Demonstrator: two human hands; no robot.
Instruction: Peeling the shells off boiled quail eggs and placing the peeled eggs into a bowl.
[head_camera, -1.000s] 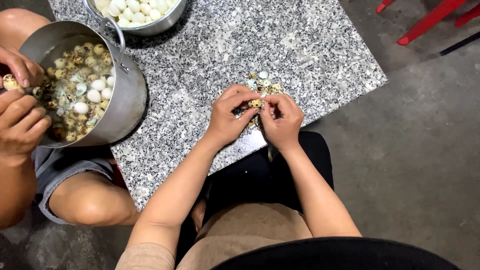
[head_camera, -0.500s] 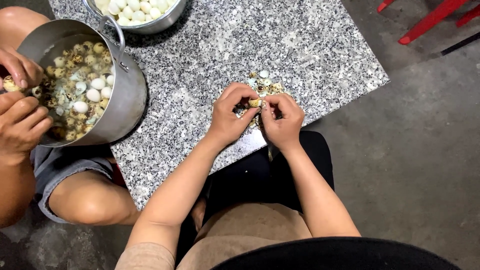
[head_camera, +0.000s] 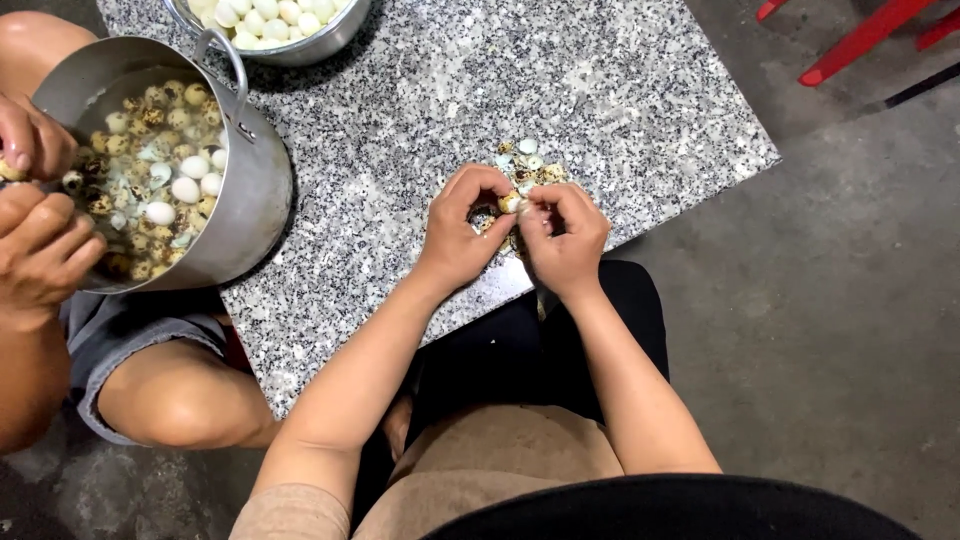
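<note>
hands (head_camera: 515, 225) still on egg (head_camera: 511, 202), unchanged

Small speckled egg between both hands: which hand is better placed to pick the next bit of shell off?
Probably right. The left hand pinches the small speckled egg from its side, steadying it, while the right hand has its fingers curled onto the egg's top, above the pile of shell bits.

Both bare forearms reach forward and converge; the left hand (head_camera: 462, 228) and right hand (head_camera: 566, 236) meet fingertip to fingertip, fingers curled in a pinch.
</note>
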